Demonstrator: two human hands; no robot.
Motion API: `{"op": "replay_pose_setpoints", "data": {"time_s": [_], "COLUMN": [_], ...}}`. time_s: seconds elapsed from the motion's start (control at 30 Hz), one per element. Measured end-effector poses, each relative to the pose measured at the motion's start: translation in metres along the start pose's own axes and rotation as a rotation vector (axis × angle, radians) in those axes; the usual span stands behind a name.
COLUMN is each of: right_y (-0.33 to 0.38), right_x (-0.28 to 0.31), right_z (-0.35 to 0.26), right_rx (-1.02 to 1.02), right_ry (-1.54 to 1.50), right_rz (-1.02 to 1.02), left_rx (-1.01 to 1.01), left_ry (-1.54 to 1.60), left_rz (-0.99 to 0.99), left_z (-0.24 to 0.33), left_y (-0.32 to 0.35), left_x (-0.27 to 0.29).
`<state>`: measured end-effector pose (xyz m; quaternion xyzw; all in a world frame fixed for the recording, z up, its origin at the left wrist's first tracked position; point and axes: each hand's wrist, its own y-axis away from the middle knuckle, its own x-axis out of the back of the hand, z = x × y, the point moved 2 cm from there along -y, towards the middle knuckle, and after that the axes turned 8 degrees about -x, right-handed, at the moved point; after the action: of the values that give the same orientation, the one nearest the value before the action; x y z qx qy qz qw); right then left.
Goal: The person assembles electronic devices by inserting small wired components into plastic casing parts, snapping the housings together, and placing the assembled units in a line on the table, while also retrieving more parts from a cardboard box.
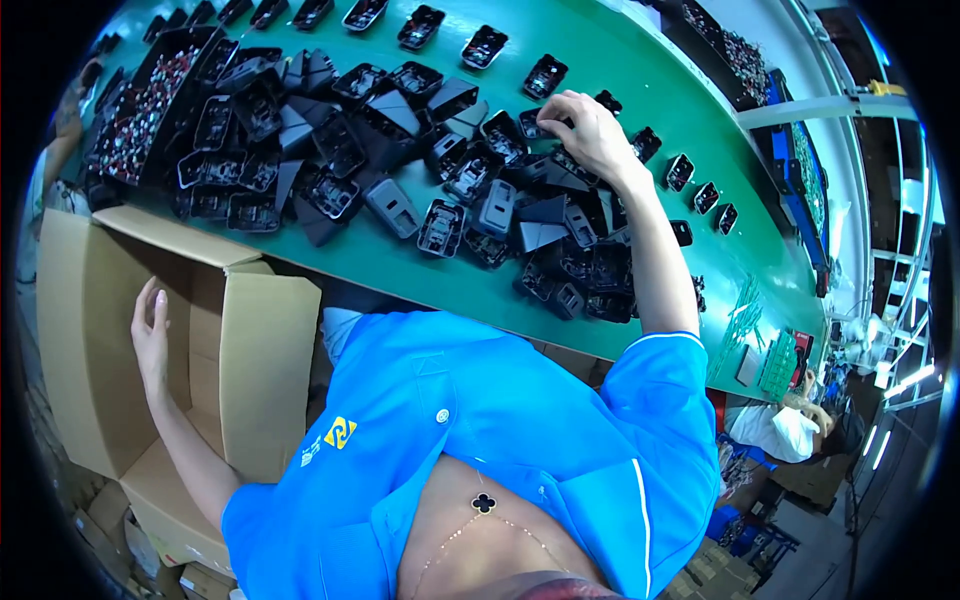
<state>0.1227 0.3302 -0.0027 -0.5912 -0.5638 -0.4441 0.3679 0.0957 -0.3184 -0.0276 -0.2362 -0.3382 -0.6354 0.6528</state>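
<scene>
My right hand (pixel 585 128) reaches out over the green belt (pixel 600 60), fingers curled on a small black plastic housing (pixel 532 124) at the edge of a big pile of black and grey housings (pixel 400 150). My left hand (pixel 151 335) rests with fingers straight against the inner wall of an open cardboard box (pixel 260 340) to my left and holds nothing. The bottom of the box is hidden from me.
A row of single black housings (pixel 484 45) runs along the far side of the belt. A dark tray of small red and white parts (pixel 145 110) sits at the far left. More boxes (pixel 190 575) stand on the floor. Another person (pixel 800 425) sits at the right.
</scene>
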Motion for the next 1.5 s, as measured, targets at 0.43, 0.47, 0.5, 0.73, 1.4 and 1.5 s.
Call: {"op": "replay_pose_setpoints", "data": {"time_s": [0.43, 0.47, 0.5, 0.73, 1.4, 1.5], "right_y": [0.002, 0.001, -0.001, -0.008, 0.107, 0.154], "right_x": [0.001, 0.003, 0.005, 0.013, 0.001, -0.014], "right_z": [-0.043, -0.054, -0.058, -0.133, -0.188, -0.154], "right_rx": [-0.178, -0.22, -0.22, -0.098, -0.212, -0.34], "right_ry": [-0.324, -0.278, -0.233, -0.102, -0.104, -0.044], "right_rz": [-0.105, -0.103, -0.109, 0.093, 0.706, 0.857], "left_rx": [0.48, 0.475, 0.459, 0.583, -0.356, -0.439], "left_ry": [-0.015, -0.005, 0.005, -0.163, 0.017, 0.052], "left_rz": [-0.104, -0.13, -0.163, -0.141, -0.061, -0.197], "left_z": [-0.243, -0.254, -0.259, -0.3, -0.25, -0.243], "left_y": [0.0, 0.004, 0.008, 0.025, -0.023, -0.029], "left_x": [-0.069, -0.078, -0.089, -0.137, -0.262, -0.268]}}
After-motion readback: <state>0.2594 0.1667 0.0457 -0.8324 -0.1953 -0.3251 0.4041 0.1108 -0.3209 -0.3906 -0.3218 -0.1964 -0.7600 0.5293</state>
